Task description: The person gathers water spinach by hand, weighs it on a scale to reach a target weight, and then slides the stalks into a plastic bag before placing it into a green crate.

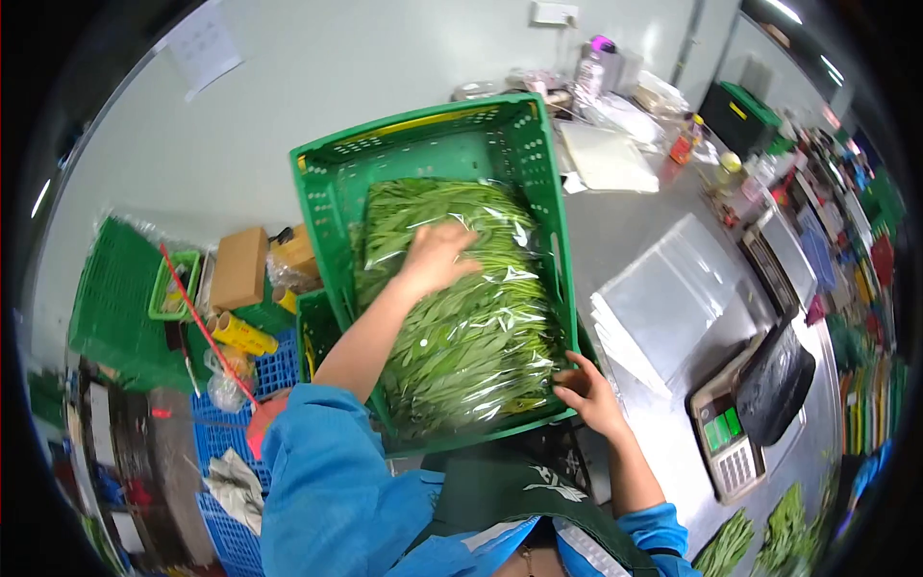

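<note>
A green plastic crate (433,149) stands in front of me, tilted a little in view. Inside it lie leafy green vegetables (471,317) in clear, shiny plastic bags. My left hand (440,258) rests on top of the bagged leaves near their middle, fingers apart, slightly blurred. At the crate's right side, near the front corner, my right hand (588,392) touches the rim, its fingers bent around the edge.
To the right, a metal table holds clear plastic bags (663,288), a scale (726,438) with a black bag (777,385), and loose greens (784,529). On the left are a cardboard box (239,269), yellow rolls (243,334) and blue crates (226,438).
</note>
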`<action>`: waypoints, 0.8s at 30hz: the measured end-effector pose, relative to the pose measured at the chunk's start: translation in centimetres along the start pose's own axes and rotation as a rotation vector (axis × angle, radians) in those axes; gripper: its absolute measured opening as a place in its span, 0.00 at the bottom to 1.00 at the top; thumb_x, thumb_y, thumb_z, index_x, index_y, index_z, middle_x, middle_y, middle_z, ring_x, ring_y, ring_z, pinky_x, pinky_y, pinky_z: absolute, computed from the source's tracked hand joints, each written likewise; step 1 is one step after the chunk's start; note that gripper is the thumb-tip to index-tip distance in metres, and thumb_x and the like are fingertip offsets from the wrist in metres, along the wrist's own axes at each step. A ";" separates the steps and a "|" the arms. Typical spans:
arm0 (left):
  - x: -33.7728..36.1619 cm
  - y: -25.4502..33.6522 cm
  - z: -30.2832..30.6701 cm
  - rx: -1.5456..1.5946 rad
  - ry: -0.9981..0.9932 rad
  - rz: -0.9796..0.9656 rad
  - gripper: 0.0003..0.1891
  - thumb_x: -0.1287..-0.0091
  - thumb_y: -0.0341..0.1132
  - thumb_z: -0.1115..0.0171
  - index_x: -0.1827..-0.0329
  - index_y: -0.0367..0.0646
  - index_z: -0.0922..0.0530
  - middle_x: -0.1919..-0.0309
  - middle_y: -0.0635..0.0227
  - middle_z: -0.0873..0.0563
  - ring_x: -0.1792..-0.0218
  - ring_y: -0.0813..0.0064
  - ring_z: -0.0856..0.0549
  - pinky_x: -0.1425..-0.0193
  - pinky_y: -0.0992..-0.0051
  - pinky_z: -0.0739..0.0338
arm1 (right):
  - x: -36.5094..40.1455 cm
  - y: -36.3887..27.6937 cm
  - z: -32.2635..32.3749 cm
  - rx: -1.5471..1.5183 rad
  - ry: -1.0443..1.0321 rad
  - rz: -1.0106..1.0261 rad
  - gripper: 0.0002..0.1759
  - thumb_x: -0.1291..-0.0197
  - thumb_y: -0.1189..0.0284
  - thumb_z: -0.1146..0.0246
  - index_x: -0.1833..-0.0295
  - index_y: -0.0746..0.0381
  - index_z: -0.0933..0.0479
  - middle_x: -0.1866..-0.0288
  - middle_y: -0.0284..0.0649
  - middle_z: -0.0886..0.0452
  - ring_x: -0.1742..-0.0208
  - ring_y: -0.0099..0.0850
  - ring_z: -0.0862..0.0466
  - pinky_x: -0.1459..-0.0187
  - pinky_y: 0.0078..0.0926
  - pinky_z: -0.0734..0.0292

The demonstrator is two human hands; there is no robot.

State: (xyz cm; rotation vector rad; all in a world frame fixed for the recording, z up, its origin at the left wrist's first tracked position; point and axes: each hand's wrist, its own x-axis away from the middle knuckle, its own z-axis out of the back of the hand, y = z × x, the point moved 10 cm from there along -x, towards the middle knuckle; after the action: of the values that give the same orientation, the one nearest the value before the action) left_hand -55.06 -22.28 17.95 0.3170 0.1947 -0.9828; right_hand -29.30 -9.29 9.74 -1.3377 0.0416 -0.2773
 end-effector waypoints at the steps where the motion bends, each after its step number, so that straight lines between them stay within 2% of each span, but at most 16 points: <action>1: -1.6 -0.8 1.4 0.094 0.080 0.046 0.24 0.44 0.49 0.41 0.48 0.44 0.26 0.48 0.61 0.23 0.45 0.65 0.27 0.42 0.61 0.40 | 1.4 1.0 1.2 -0.005 0.067 -0.065 0.31 0.47 0.75 0.36 0.38 0.62 0.40 0.59 0.39 0.21 0.56 0.26 0.22 0.52 0.24 0.29; 2: -3.0 -0.9 3.3 0.001 0.255 0.013 0.19 0.43 0.48 0.41 0.57 0.44 0.22 0.55 0.64 0.19 0.49 0.66 0.24 0.46 0.64 0.38 | 2.8 3.4 2.2 -0.104 0.117 -0.132 0.31 0.47 0.75 0.37 0.38 0.63 0.40 0.58 0.40 0.21 0.55 0.27 0.22 0.51 0.24 0.29; 3: -4.3 -0.6 4.2 -0.118 0.302 -0.024 0.17 0.42 0.46 0.42 0.57 0.45 0.22 0.56 0.65 0.19 0.53 0.67 0.23 0.49 0.64 0.37 | 4.4 6.3 3.1 -0.207 0.182 -0.199 0.31 0.47 0.75 0.37 0.38 0.63 0.39 0.57 0.40 0.22 0.55 0.27 0.22 0.51 0.24 0.29; 6: -8.5 -3.9 -0.6 -0.084 0.189 0.107 0.20 0.39 0.49 0.48 0.50 0.45 0.25 0.51 0.63 0.21 0.50 0.65 0.24 0.45 0.61 0.36 | 9.2 10.1 4.6 -0.089 0.318 -0.288 0.26 0.45 0.72 0.38 0.41 0.64 0.36 0.57 0.42 0.21 0.55 0.29 0.21 0.52 0.25 0.27; 8: -8.0 -7.4 -9.0 -0.144 0.217 0.145 0.25 0.39 0.50 0.49 0.46 0.42 0.27 0.47 0.60 0.24 0.47 0.61 0.25 0.42 0.60 0.36 | 13.2 10.3 4.7 -0.012 0.358 -0.379 0.24 0.45 0.70 0.39 0.42 0.65 0.34 0.57 0.44 0.20 0.56 0.31 0.20 0.53 0.26 0.26; 11: -7.1 -7.0 -9.7 -0.117 0.098 0.239 0.24 0.37 0.51 0.51 0.41 0.49 0.31 0.48 0.60 0.23 0.48 0.59 0.24 0.47 0.63 0.31 | 17.6 11.5 5.0 0.080 0.446 -0.406 0.24 0.46 0.68 0.39 0.44 0.65 0.33 0.56 0.46 0.20 0.56 0.35 0.19 0.53 0.28 0.26; 12: -6.8 -8.7 -10.3 -0.125 0.267 0.058 0.24 0.35 0.49 0.52 0.40 0.48 0.32 0.46 0.59 0.24 0.50 0.58 0.23 0.48 0.63 0.30 | 19.8 11.5 5.6 0.048 0.521 -0.450 0.24 0.46 0.68 0.38 0.44 0.65 0.32 0.56 0.46 0.20 0.56 0.37 0.20 0.53 0.29 0.26; 14: -7.4 -13.1 -10.1 0.061 0.277 0.195 0.22 0.34 0.45 0.50 0.46 0.37 0.27 0.48 0.55 0.23 0.51 0.55 0.23 0.46 0.65 0.30 | 24.9 12.3 8.4 0.123 0.713 -0.403 0.24 0.47 0.67 0.38 0.45 0.63 0.31 0.56 0.47 0.21 0.55 0.39 0.20 0.52 0.31 0.27; 15: -6.5 -9.4 -5.9 0.029 0.492 0.125 0.20 0.34 0.41 0.49 0.48 0.34 0.27 0.51 0.52 0.22 0.52 0.56 0.22 0.47 0.66 0.30 | 29.6 13.5 10.5 0.289 0.900 -0.512 0.25 0.49 0.64 0.38 0.45 0.63 0.30 0.57 0.48 0.21 0.54 0.39 0.20 0.53 0.31 0.27; 16: -5.2 -5.1 -2.8 0.064 0.615 0.095 0.17 0.35 0.37 0.47 0.49 0.33 0.26 0.53 0.52 0.21 0.53 0.59 0.22 0.48 0.68 0.28 | 35.6 15.1 12.0 0.204 1.122 -0.715 0.28 0.51 0.62 0.36 0.44 0.61 0.32 0.58 0.50 0.21 0.55 0.40 0.21 0.53 0.32 0.27; 17: -4.9 -0.5 -2.9 0.078 0.603 0.051 0.17 0.35 0.37 0.47 0.49 0.33 0.26 0.53 0.52 0.21 0.53 0.59 0.22 0.48 0.68 0.28 | 42.1 16.9 12.4 -0.150 1.249 -0.994 0.31 0.55 0.65 0.33 0.44 0.64 0.32 0.55 0.51 0.22 0.54 0.41 0.21 0.52 0.31 0.27; 19: -3.3 8.8 -2.8 0.426 0.628 -0.100 0.13 0.35 0.32 0.47 0.51 0.34 0.25 0.56 0.55 0.21 0.55 0.64 0.22 0.49 0.72 0.29 | 54.4 17.0 15.2 0.435 1.678 -0.906 0.33 0.58 0.70 0.32 0.44 0.68 0.33 0.47 0.52 0.27 0.45 0.44 0.27 0.43 0.32 0.34; 20: -3.2 13.9 -6.4 0.758 0.376 -0.063 0.11 0.35 0.29 0.49 0.53 0.33 0.25 0.58 0.58 0.21 0.56 0.69 0.23 0.49 0.73 0.30 | 58.1 13.2 16.3 0.694 1.741 -0.828 0.33 0.59 0.73 0.32 0.44 0.67 0.33 0.47 0.52 0.27 0.45 0.44 0.28 0.42 0.33 0.35; 21: -2.1 20.7 -9.6 0.746 0.223 -0.180 0.10 0.35 0.28 0.50 0.54 0.35 0.25 0.60 0.61 0.20 0.57 0.72 0.23 0.51 0.73 0.30 | 63.5 14.5 16.7 0.707 1.801 -0.946 0.35 0.59 0.71 0.31 0.43 0.67 0.34 0.47 0.52 0.27 0.44 0.43 0.28 0.42 0.32 0.35; 22: -0.5 27.8 -12.8 0.685 -0.036 -0.155 0.09 0.37 0.28 0.48 0.57 0.37 0.24 0.61 0.64 0.20 0.57 0.73 0.24 0.52 0.73 0.30 | 67.8 14.9 17.2 0.432 1.926 -0.884 0.36 0.59 0.69 0.30 0.42 0.68 0.35 0.46 0.51 0.27 0.42 0.40 0.28 0.43 0.32 0.35; 24: 4.5 43.1 -16.1 0.786 -0.275 -0.533 0.07 0.44 0.27 0.44 0.63 0.40 0.22 0.64 0.61 0.19 0.59 0.64 0.22 0.52 0.71 0.29 | 74.5 18.3 18.7 0.185 1.896 -0.862 0.43 0.60 0.61 0.28 0.40 0.69 0.38 0.45 0.54 0.28 0.43 0.41 0.27 0.45 0.33 0.33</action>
State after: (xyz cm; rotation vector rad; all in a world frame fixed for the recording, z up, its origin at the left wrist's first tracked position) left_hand -16.67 1.96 9.00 0.8676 -0.3961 -1.6001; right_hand 49.43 -4.27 6.06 -0.4011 0.9922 -2.1168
